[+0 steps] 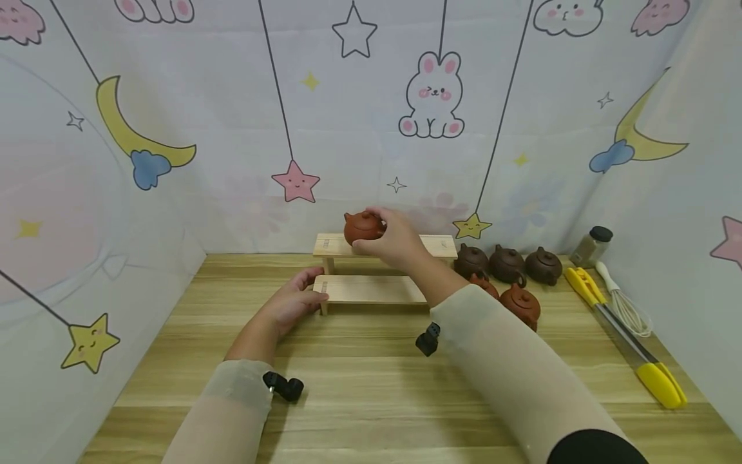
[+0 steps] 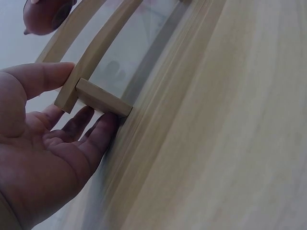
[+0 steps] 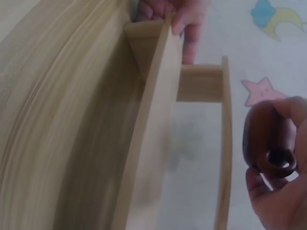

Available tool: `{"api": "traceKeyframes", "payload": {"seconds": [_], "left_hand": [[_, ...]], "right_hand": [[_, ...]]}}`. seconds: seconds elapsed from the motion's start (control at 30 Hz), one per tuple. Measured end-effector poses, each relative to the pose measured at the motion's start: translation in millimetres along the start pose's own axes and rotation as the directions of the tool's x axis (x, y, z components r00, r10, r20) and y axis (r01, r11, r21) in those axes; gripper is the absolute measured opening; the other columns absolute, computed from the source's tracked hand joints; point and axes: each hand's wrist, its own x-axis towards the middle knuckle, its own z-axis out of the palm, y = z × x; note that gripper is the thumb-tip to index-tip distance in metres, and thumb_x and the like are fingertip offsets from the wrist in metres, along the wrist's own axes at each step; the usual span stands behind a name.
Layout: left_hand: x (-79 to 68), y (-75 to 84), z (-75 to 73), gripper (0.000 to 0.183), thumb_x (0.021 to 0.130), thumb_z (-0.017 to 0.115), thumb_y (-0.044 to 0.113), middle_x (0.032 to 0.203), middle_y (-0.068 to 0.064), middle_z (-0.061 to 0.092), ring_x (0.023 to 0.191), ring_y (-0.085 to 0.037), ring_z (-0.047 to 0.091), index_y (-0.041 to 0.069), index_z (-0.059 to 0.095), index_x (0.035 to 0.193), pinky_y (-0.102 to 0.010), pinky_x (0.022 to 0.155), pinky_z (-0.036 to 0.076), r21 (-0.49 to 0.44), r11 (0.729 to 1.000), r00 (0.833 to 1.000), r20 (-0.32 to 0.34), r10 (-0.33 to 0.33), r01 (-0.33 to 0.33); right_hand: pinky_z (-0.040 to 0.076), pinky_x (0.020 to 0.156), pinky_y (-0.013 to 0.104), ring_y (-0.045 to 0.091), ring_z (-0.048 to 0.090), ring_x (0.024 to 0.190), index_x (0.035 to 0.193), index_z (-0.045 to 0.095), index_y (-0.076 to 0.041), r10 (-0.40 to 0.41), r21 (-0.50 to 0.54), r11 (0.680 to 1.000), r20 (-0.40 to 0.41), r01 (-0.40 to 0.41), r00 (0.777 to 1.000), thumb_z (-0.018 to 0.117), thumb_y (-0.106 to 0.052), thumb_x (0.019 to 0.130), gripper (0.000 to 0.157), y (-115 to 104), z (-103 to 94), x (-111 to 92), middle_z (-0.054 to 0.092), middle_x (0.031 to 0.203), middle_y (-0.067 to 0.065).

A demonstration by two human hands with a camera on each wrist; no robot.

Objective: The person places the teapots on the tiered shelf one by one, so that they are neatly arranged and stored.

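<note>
My right hand grips a small reddish-brown clay teapot by its sides, over the left part of the upper wooden step of a two-step stand. In the right wrist view the teapot's looped handle shows between thumb and fingers. At the left end of the lower step, my left hand holds on, thumb at the top board. Its other fingers curl around the short leg in the left wrist view.
Right of the stand sit several dark brown teapots in a row, with reddish ones before them. Farther right are a black-lidded jar, a whisk and yellow-tipped tongs. A patterned cloth hangs behind the wood-grain table.
</note>
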Motion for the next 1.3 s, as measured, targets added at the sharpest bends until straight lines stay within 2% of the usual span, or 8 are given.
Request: {"api": "traceKeyframes", "payload": {"seconds": [0.27,0.6,0.9,1.13,1.3], "left_hand": [[1.5,-0.2,-0.4,0.074,0.103,0.063,0.004,0.174,-0.016,0.025,0.146,-0.031,0.045,0.007,0.026,0.168,-0.019,0.094,0.05,-0.009,1.0,1.0,0.003,-0.003,0.003],[2.7,0.5,-0.2,0.075,0.104,0.062,0.005,0.174,-0.016,0.025,0.147,-0.031,0.044,0.008,0.025,0.168,-0.019,0.094,0.05,-0.012,1.0,1.0,0.009,-0.006,0.006],[4.2,-0.9,-1.8,0.075,0.104,0.062,0.005,0.175,-0.016,0.024,0.148,-0.031,0.043,0.007,0.023,0.169,-0.018,0.095,0.049,-0.007,1.0,1.0,0.017,0.004,-0.004],[3.9,-1.5,-1.4,0.076,0.104,0.063,0.005,0.175,-0.016,0.023,0.15,-0.031,0.04,0.007,0.023,0.169,-0.018,0.095,0.049,-0.011,1.0,1.0,0.016,0.0,0.0],[4.2,-2.1,0.1,0.076,0.103,0.062,0.004,0.175,-0.017,0.023,0.151,-0.031,0.039,0.006,0.023,0.169,-0.016,0.095,0.049,-0.023,1.0,1.0,0.015,0.003,-0.003]], "right_hand": [[0.056,0.104,0.045,0.025,0.064,0.12,0.143,0.062,-0.019,-0.014,-0.058,0.998,0.008,0.014,1.0,0.088,-0.032,0.087,0.063,-2.3,17.1,14.7,0.066,0.136,0.005],[0.054,0.11,0.047,0.03,0.057,0.131,0.15,0.058,-0.018,0.033,-0.119,0.992,-0.025,-0.035,0.999,0.088,-0.035,0.089,0.07,-7.6,26.8,18.0,0.053,0.149,0.011],[0.053,0.112,0.046,0.03,0.056,0.134,0.155,0.055,-0.018,0.063,-0.13,0.989,-0.041,-0.068,0.997,0.088,-0.038,0.089,0.076,-11.2,31.0,17.9,0.052,0.151,0.012],[0.051,0.114,0.05,0.032,0.054,0.141,0.161,0.047,-0.02,0.051,-0.165,0.985,-0.031,-0.055,0.998,0.085,-0.047,0.091,0.084,-10.5,27.7,11.5,0.048,0.16,0.013],[0.05,0.114,0.056,0.033,0.05,0.147,0.161,0.048,-0.024,0.021,-0.194,0.98,-0.069,-0.034,0.997,0.08,-0.055,0.092,0.082,-11.8,14.2,-6.3,0.046,0.165,0.008]]}}
